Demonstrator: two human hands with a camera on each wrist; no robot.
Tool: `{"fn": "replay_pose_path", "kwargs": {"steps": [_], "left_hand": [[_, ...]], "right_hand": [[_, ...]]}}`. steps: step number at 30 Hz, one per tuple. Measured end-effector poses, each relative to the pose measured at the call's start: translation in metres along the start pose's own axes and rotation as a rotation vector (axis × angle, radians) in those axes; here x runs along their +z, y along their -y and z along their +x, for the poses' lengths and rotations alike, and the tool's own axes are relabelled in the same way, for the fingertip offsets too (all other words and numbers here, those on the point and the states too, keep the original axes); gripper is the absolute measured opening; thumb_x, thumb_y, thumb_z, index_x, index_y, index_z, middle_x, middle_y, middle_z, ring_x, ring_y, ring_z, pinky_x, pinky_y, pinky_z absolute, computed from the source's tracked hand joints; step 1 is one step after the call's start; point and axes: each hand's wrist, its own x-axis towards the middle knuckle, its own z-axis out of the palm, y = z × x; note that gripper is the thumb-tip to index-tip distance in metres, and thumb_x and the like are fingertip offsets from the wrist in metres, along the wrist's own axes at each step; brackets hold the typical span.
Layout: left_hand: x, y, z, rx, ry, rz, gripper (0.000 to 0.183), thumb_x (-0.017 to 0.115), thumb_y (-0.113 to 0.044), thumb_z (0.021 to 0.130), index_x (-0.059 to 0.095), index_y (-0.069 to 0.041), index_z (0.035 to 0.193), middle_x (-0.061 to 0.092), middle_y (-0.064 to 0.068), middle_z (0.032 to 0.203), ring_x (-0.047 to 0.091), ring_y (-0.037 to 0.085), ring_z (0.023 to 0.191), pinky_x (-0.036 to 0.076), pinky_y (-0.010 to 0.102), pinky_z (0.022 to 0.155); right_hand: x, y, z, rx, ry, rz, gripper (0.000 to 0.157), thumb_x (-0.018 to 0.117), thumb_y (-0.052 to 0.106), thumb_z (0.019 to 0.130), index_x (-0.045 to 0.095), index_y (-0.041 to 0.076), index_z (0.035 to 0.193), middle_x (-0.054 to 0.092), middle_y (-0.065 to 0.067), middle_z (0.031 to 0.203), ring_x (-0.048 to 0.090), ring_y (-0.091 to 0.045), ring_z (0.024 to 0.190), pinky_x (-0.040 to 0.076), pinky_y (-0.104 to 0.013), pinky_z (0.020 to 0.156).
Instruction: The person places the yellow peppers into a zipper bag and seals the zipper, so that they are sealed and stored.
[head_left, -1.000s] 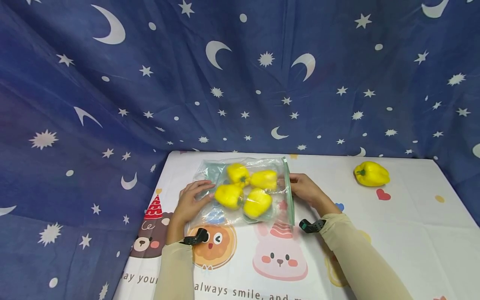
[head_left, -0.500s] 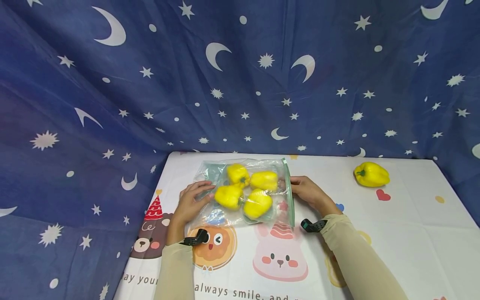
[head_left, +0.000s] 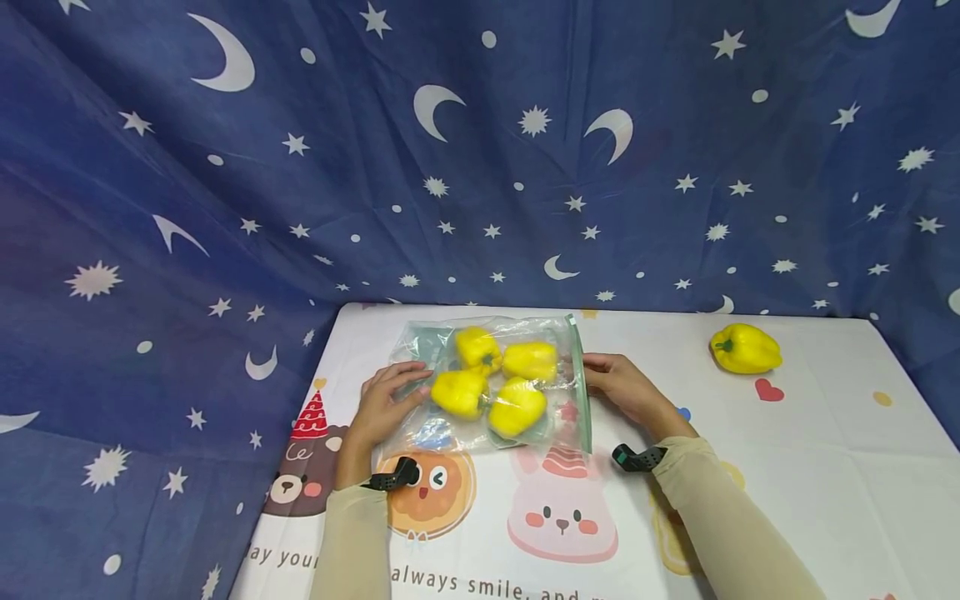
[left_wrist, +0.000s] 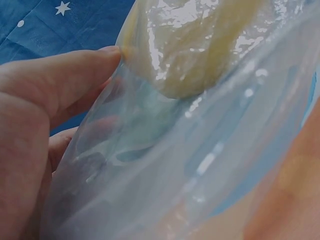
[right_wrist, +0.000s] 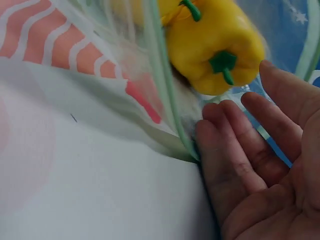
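Note:
A clear zip bag with a green-edged mouth lies on its side, its mouth toward the right. Several yellow bell peppers are inside it. My left hand rests on the bag's left end, fingers and thumb extended; in the left wrist view a fingertip touches the plastic. At the mouth is my right hand, palm turned up and fingers loosely bent. A yellow bell pepper with a green stem sits just beyond its fingertips in the right wrist view, with nothing held.
One more yellow bell pepper lies alone at the back right of the table. The white tablecloth bears cartoon prints and lettering. A blue curtain with moons and stars hangs behind the table and along its left side.
My right hand has drawn slightly to the right, a little back from the bag's mouth. The left hand, the bag and the peppers stay in place.

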Motion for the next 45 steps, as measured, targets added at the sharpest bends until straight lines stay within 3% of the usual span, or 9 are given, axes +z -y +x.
{"fn": "replay_pose_path", "kwargs": {"steps": [6,12,16,25,27,29,33,39,45], "left_hand": [[0.000,0.000,0.001,-0.002,-0.002,0.004,0.031,0.072,-0.034,0.096,0.074,-0.024,0.125,0.063,-0.001,0.140,0.046,0.026,0.139,0.016,0.060,0.116],[0.000,-0.001,0.000,0.002,0.003,0.000,0.031,0.072,-0.033,0.096,0.075,-0.023,0.125,0.063,0.000,0.140,0.046,0.027,0.139,0.016,0.060,0.116],[0.000,-0.001,0.000,0.005,0.002,0.001,0.031,0.072,-0.033,0.096,0.074,-0.023,0.125,0.063,0.000,0.140,0.046,0.027,0.139,0.015,0.060,0.116],[0.000,0.000,-0.001,0.018,0.000,0.002,0.031,0.072,-0.032,0.096,0.075,-0.022,0.125,0.063,0.000,0.140,0.047,0.027,0.138,0.017,0.060,0.115],[0.000,-0.001,-0.001,0.023,0.000,0.003,0.031,0.072,-0.032,0.096,0.075,-0.022,0.125,0.063,0.001,0.140,0.047,0.028,0.138,0.017,0.060,0.115],[0.000,-0.001,0.000,0.026,-0.002,0.004,0.031,0.072,-0.032,0.096,0.075,-0.022,0.125,0.063,0.001,0.139,0.047,0.028,0.139,0.017,0.060,0.115],[0.000,-0.002,0.000,0.034,-0.008,0.005,0.031,0.073,-0.031,0.095,0.075,-0.022,0.125,0.064,0.002,0.139,0.047,0.029,0.138,0.017,0.061,0.114],[0.000,-0.002,-0.001,0.042,-0.011,0.009,0.031,0.073,-0.031,0.095,0.075,-0.022,0.125,0.064,0.002,0.139,0.047,0.029,0.138,0.018,0.061,0.113],[0.000,-0.001,-0.001,0.058,-0.020,0.008,0.031,0.073,-0.029,0.095,0.075,-0.021,0.125,0.064,0.003,0.138,0.048,0.030,0.137,0.019,0.062,0.112]], "right_hand": [[-0.013,0.008,-0.015,-0.018,0.001,-0.039,0.053,0.072,0.029,0.097,0.059,0.001,0.140,0.063,-0.022,0.139,0.072,-0.015,0.109,0.059,-0.033,0.095],[-0.030,0.021,-0.030,0.010,-0.082,-0.217,0.051,0.070,0.035,0.097,0.061,0.010,0.141,0.065,-0.018,0.138,0.071,-0.028,0.114,0.059,-0.039,0.096],[-0.042,0.027,-0.039,-0.032,-0.129,-0.332,0.053,0.069,0.040,0.098,0.062,0.010,0.141,0.066,-0.016,0.136,0.068,-0.033,0.116,0.059,-0.041,0.095],[-0.067,0.042,-0.066,-0.181,-0.325,-0.615,0.046,0.070,0.044,0.096,0.068,0.016,0.133,0.073,-0.008,0.126,0.068,-0.022,0.109,0.050,-0.010,0.085],[-0.073,0.045,-0.071,-0.207,-0.368,-0.655,0.046,0.071,0.044,0.095,0.069,0.017,0.132,0.074,-0.007,0.125,0.067,-0.023,0.112,0.054,-0.016,0.090],[-0.080,0.048,-0.076,-0.234,-0.416,-0.696,0.046,0.074,0.043,0.093,0.070,0.016,0.130,0.074,-0.008,0.124,0.066,-0.027,0.116,0.056,-0.031,0.097],[-0.093,0.054,-0.086,-0.314,-0.493,-0.813,0.048,0.079,0.041,0.089,0.072,0.012,0.126,0.070,-0.017,0.127,0.057,-0.039,0.124,0.043,-0.062,0.104],[-0.118,0.052,-0.096,-0.427,-0.572,-0.920,0.050,0.086,0.034,0.082,0.073,0.008,0.123,0.063,-0.024,0.127,0.049,-0.047,0.120,0.034,-0.067,0.101],[-0.137,0.044,-0.105,-0.381,-0.602,-1.030,0.053,0.084,0.040,0.081,0.072,0.009,0.123,0.059,-0.024,0.133,0.042,-0.052,0.124,0.032,-0.071,0.089]]}}
